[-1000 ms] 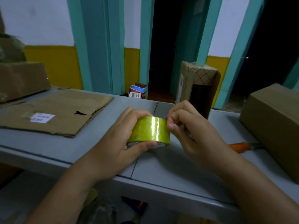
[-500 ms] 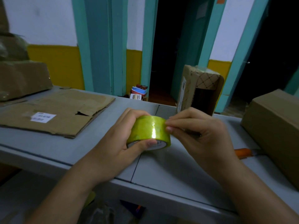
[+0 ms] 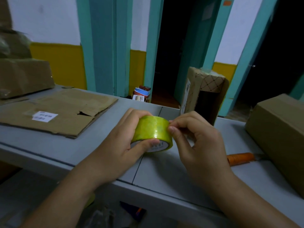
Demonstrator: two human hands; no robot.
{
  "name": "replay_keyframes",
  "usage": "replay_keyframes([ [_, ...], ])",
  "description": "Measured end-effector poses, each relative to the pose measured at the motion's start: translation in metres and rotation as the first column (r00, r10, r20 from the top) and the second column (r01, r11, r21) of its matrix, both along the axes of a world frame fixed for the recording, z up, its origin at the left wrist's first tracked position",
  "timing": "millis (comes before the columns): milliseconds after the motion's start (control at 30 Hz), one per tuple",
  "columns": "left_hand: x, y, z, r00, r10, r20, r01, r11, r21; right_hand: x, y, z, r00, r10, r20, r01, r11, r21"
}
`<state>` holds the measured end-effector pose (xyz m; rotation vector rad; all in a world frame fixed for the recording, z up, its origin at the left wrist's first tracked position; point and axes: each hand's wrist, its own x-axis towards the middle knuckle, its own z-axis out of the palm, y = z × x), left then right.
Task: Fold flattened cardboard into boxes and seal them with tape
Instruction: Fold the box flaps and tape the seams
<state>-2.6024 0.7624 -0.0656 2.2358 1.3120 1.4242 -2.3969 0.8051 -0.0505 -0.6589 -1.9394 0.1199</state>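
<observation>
A roll of yellow-green tape is held just above the grey table. My left hand grips the roll, thumb on its near rim and fingers over the far side. My right hand has its curled fingertips at the roll's right edge, thumb and forefinger pinching at the tape surface. A flattened cardboard sheet with a white label lies to the left. A small upright box stands behind the hands, its open side dark.
A large closed cardboard box sits at the right with an orange-handled knife beside it. More boxes are stacked at the far left. Dark doorways and teal frames lie beyond the table. A lower shelf holds clutter.
The roll has turned slightly in my left hand, and my right fingertips have shifted along its right edge. Both hands stay in the same place above the table.
</observation>
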Motion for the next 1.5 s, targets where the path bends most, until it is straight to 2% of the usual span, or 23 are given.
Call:
replay_keyframes([
  [200, 0.000, 0.001, 0.000, 0.999, 0.015, 0.029, -0.015, 1.000, 0.006, -0.002, -0.002, -0.003, 0.999, 0.012, 0.034, -0.010, 0.999, -0.032],
  [400, 0.001, 0.001, 0.000, 1.000, 0.001, -0.010, -0.001, 1.000, 0.005, 0.000, 0.003, 0.001, 0.999, -0.004, -0.051, 0.004, 1.000, 0.010],
  [767, -0.001, -0.002, 0.000, 0.999, -0.007, 0.032, 0.009, 0.999, -0.045, 0.001, -0.002, -0.004, 0.998, 0.059, 0.007, -0.059, 0.997, 0.058],
  [967, 0.000, -0.002, -0.001, 1.000, -0.007, -0.001, 0.007, 0.999, -0.034, 0.003, 0.004, -0.002, 1.000, 0.000, -0.015, 0.001, 0.997, 0.079],
  [1367, -0.004, -0.002, 0.000, 0.997, -0.030, 0.071, 0.036, 0.996, -0.080, 0.009, 0.006, -0.003, 0.989, 0.136, 0.064, -0.140, 0.988, 0.067],
  [1500, -0.005, -0.002, -0.002, 0.997, -0.036, 0.068, 0.042, 0.996, -0.079, 0.010, 0.010, -0.001, 0.995, 0.097, 0.037, -0.100, 0.990, 0.096],
])
